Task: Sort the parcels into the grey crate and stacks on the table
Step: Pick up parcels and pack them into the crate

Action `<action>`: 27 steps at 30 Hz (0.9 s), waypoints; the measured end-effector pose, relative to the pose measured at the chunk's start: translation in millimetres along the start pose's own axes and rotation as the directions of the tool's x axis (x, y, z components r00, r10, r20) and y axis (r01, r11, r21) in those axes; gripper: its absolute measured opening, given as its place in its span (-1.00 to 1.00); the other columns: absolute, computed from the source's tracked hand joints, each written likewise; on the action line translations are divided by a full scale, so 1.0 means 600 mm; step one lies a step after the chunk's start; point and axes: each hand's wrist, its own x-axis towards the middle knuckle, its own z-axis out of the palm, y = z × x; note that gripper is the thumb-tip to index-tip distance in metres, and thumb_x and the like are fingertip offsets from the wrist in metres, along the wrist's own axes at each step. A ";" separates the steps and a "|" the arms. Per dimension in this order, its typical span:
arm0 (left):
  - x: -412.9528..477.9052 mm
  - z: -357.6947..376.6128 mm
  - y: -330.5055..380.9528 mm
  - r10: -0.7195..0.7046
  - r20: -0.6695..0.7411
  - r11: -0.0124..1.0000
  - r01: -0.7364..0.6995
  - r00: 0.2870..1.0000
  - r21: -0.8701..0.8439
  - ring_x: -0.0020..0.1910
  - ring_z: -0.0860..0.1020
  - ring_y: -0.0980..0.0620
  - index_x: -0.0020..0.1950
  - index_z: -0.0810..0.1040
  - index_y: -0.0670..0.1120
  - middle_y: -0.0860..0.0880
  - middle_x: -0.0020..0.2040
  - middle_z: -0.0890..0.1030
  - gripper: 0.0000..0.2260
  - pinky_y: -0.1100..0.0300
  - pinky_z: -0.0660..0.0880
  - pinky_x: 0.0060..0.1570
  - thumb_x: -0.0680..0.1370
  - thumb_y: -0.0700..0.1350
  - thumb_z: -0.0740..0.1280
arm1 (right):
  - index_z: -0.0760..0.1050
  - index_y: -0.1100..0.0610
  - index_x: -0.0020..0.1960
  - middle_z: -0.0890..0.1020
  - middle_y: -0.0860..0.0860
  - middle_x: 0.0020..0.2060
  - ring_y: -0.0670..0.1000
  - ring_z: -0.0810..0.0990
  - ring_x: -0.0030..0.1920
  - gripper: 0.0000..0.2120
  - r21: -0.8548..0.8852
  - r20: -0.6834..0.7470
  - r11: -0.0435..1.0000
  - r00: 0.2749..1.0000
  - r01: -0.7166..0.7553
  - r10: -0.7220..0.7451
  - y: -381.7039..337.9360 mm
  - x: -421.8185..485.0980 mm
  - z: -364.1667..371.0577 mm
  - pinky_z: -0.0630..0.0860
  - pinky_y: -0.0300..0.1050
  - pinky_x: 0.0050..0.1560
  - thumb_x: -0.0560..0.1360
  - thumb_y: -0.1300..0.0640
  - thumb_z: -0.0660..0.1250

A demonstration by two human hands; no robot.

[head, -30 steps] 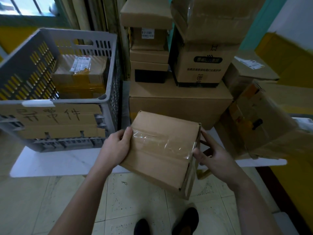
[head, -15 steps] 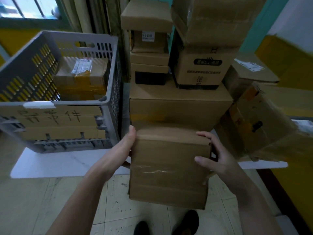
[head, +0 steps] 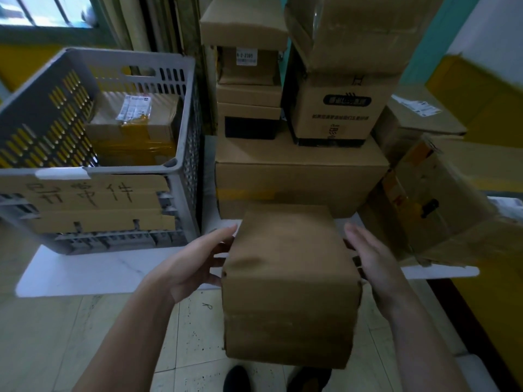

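Note:
A plain brown cardboard parcel (head: 288, 281) is held between my two hands over the front edge of the white table (head: 99, 273). My left hand (head: 195, 264) presses flat against its left side with straight fingers. My right hand (head: 373, 261) presses its right side, fingers also straight. The grey crate (head: 181, 165) stands on the table at the left, with a taped parcel (head: 133, 128) inside and a cardboard sign on its front. Behind the held parcel is a large box (head: 300, 174) carrying stacks of smaller boxes (head: 249, 80).
A tall stack with a printed box (head: 342, 108) rises at centre right. Crushed open cartons (head: 430, 199) lean at the right of the table. A yellow wall lies beyond them. Tiled floor and my shoes (head: 237, 377) show below.
The parcel has been rotated: its taped face turned away and a plain face now points up. It has also dropped lower and closer to me. My fingers have straightened along its sides.

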 end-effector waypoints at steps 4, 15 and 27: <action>0.010 0.003 0.006 -0.025 -0.069 1.000 0.025 0.997 -0.002 -0.11 0.65 -0.06 0.15 0.59 -0.09 -0.10 -0.03 0.66 -0.47 0.01 0.58 -0.11 0.44 0.31 0.28 | 0.21 -0.01 0.57 0.44 0.00 0.43 0.08 0.47 0.35 -0.02 -0.079 0.020 0.995 0.998 -0.063 0.065 0.000 0.001 0.017 0.45 0.18 0.33 0.27 -0.41 0.34; 0.012 0.029 0.006 0.031 -0.131 0.991 -0.047 0.991 -0.127 0.24 0.56 -0.13 0.52 0.29 0.17 -0.06 0.29 0.53 -0.16 -0.25 0.56 0.14 0.33 0.55 0.21 | 0.34 -0.07 0.33 0.54 -0.10 0.12 -0.09 0.54 0.05 -0.34 0.016 -0.005 1.000 1.000 -0.006 0.006 -0.011 -0.003 0.030 0.53 -0.01 0.05 0.31 -0.29 0.38; 0.004 0.040 0.020 0.108 -0.200 0.963 -0.152 0.974 -0.221 0.16 0.60 -0.13 0.22 0.57 -0.03 -0.06 0.12 0.67 -0.35 -0.24 0.50 0.18 0.48 0.45 0.09 | 0.51 -0.20 0.13 0.59 -0.13 0.10 -0.10 0.55 0.09 -0.61 0.136 -0.023 0.986 0.995 0.101 -0.099 -0.009 -0.012 0.024 0.50 0.00 0.02 0.38 -0.33 0.29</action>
